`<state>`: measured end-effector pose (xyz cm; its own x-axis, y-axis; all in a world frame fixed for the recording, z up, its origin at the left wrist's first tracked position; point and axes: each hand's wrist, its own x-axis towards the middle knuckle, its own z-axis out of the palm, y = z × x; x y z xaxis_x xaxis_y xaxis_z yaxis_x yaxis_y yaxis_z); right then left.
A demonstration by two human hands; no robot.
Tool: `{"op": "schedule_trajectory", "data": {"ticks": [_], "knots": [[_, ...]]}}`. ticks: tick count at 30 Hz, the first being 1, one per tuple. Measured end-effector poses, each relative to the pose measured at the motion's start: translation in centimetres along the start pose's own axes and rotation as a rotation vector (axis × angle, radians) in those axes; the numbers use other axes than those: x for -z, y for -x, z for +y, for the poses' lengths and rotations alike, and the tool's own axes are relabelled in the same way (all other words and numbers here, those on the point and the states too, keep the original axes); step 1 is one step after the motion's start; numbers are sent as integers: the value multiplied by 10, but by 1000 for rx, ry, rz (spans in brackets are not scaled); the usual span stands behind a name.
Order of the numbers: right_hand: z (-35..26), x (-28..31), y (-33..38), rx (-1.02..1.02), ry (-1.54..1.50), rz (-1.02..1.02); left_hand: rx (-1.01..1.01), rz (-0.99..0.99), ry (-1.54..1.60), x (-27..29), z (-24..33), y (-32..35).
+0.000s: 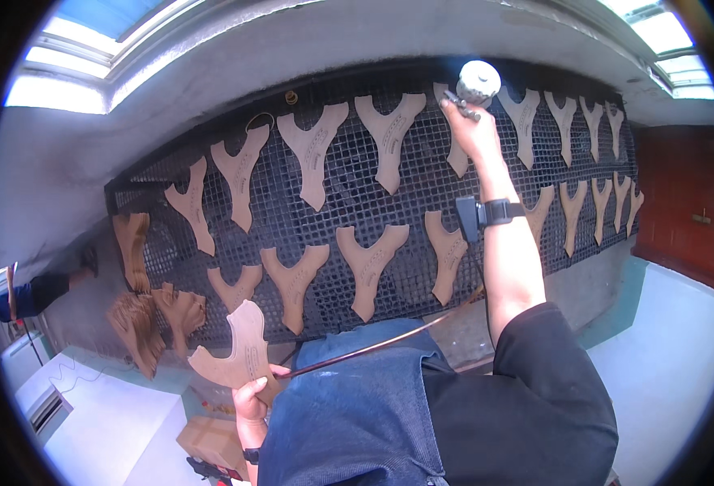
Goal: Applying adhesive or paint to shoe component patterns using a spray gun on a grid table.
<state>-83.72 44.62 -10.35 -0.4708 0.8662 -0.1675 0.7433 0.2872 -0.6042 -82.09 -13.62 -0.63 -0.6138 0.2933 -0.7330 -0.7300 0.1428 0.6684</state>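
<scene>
left hand (251, 398): the stem of one loose y-shaped tan board (239, 360) was pinched between thumb and fingers; the forked end was turned up and to the left, in front of the near edge of a dark grating (422, 196).

right hand (477, 136): a spray gun (478, 84) with a rounded pale cup was gripped over the far row, fingers curled about the metal body; whether the trigger was pressed could not be told. a dark watch (499, 212) was worn on that wrist.

on the grating: y-shaped boards (314, 154) of like form were laid apart in two rows, one partly covered by the right hand.

at the left end: stacked boards (136, 328) were heaped in piles.

also noted: a thin brown hose (373, 348), stretched across a blue apron (349, 413); a cardboard box (211, 441), placed low at left; a red door (681, 215), seen at far right.
</scene>
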Motion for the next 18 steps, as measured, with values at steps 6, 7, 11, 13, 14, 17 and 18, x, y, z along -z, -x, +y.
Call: {"op": "schedule_trajectory", "data": {"ticks": [6,7,11,13,14,17,18], "knots": [[-10,8,-7,45,-65,8,84,-41,59,16,-8,0],[-10,9,-2,53,-61,39,80,-57,73,18,-9,0],[-6,9,28,-16,-49,47,5,-29,118,23,-10,8],[-4,6,52,9,-69,28,21,-49,136,32,-10,11],[-3,4,66,14,-80,14,25,-56,127,38,-11,11],[-5,-6,119,-31,-18,-90,-15,-87,157,65,-19,10],[-6,-10,139,3,17,-92,-7,-117,151,78,-21,8]]}}
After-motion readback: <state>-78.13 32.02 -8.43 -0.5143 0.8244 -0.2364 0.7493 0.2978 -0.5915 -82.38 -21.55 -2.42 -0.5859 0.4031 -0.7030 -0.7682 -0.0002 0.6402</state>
